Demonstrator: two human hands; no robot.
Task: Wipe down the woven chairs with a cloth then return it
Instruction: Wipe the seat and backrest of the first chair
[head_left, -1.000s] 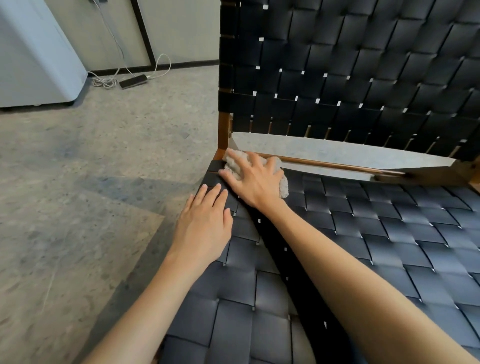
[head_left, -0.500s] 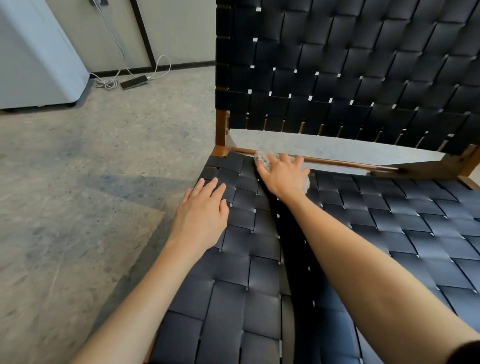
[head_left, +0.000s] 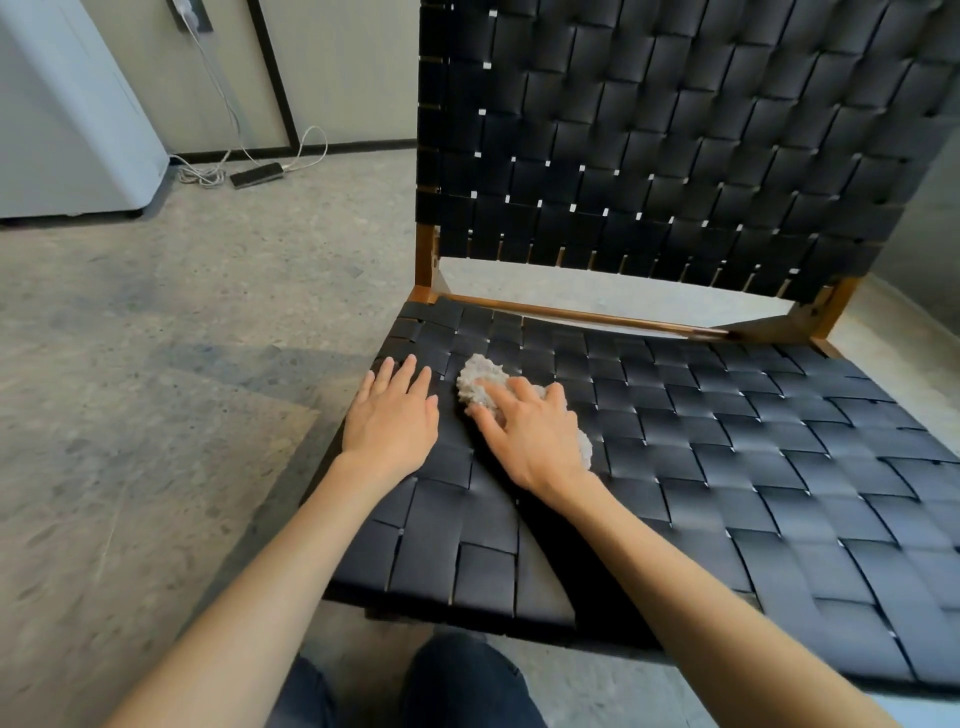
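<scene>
Pressing the crumpled pale cloth (head_left: 480, 382) onto the woven chair's black seat (head_left: 727, 441), the right hand (head_left: 535, 441) lies over it with fingers spread, seemingly not gripping. The left hand (head_left: 392, 421) rests flat just beside it near the seat's left edge, holding nothing.

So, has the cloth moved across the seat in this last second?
Yes. The cloth under the right hand has slid away from the wooden back rail, toward the person.
</scene>
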